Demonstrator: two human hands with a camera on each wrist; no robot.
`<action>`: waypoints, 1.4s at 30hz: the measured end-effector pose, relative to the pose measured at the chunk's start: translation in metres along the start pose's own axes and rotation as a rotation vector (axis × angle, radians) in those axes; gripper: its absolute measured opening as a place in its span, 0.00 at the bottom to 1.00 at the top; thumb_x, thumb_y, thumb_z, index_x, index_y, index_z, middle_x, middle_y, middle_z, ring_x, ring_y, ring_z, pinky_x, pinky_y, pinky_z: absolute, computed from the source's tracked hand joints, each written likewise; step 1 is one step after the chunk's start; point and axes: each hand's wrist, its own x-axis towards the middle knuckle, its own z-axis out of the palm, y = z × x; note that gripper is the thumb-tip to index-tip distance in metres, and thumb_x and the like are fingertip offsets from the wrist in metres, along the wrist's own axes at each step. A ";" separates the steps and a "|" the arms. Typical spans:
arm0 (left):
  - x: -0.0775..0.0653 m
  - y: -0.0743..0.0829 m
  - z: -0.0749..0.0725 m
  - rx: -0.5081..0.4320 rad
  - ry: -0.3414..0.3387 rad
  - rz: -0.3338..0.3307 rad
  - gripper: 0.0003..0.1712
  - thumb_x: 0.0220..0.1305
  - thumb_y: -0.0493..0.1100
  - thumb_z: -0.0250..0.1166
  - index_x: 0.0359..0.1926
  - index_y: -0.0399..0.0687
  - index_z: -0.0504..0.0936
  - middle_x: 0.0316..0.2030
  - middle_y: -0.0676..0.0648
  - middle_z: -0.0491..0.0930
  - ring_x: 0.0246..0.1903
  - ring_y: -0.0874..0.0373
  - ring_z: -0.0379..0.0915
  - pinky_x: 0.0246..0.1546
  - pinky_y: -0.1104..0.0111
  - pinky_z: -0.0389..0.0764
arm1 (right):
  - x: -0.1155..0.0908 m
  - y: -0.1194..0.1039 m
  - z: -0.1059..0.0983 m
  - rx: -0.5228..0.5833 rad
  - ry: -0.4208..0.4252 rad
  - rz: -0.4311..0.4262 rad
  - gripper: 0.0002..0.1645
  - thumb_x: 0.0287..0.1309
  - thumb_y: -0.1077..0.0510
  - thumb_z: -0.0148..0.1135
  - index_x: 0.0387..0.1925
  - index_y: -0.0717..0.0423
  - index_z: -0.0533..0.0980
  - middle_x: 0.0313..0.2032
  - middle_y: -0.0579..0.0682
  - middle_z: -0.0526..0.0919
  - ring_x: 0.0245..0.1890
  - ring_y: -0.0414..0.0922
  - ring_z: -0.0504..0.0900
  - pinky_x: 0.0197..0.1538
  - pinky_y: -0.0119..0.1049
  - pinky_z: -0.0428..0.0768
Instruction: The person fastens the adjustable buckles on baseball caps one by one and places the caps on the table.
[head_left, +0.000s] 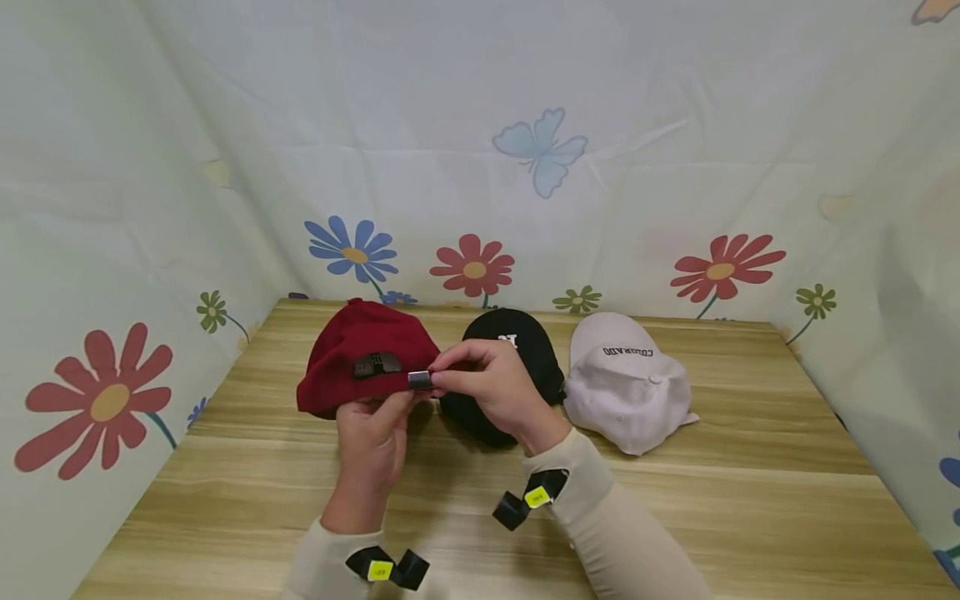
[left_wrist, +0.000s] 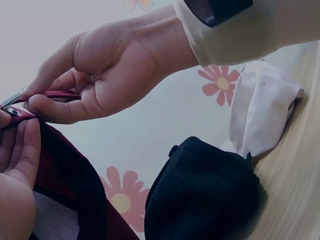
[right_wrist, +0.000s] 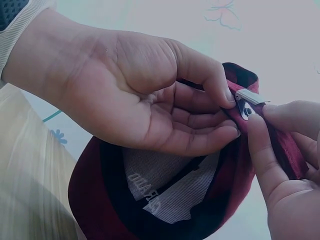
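Observation:
A dark red baseball cap [head_left: 360,329] is held up at the back left of the table, its rear opening and strap towards me. My left hand [head_left: 369,454] grips the strap from below, thumb and fingers close at the silver metal buckle [head_left: 419,380]. From the right, my right hand [head_left: 498,387] pinches the strap beside the buckle between thumb and fingers. In the right wrist view the buckle's metal flap [right_wrist: 252,96] stands raised off its base, with left fingertips touching it. The cap's inside, with a pale mesh lining [right_wrist: 172,192], faces that camera.
Behind my right hand sits a black cap [head_left: 517,323] with white lettering, partly hidden. A white cap [head_left: 630,392] marked COLORADO lies to its right, close against it. The wooden table [head_left: 750,500] meets flower-printed cloth walls [head_left: 637,208] at the back and sides.

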 end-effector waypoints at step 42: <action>-0.001 -0.004 -0.002 -0.207 -0.006 0.143 0.31 0.47 0.12 0.50 0.54 0.32 0.62 0.46 0.42 0.74 0.45 0.53 0.72 0.45 0.67 0.78 | -0.005 0.005 -0.005 -0.022 0.016 -0.008 0.15 0.47 0.67 0.65 0.35 0.77 0.75 0.31 0.52 0.83 0.25 0.43 0.82 0.37 0.39 0.83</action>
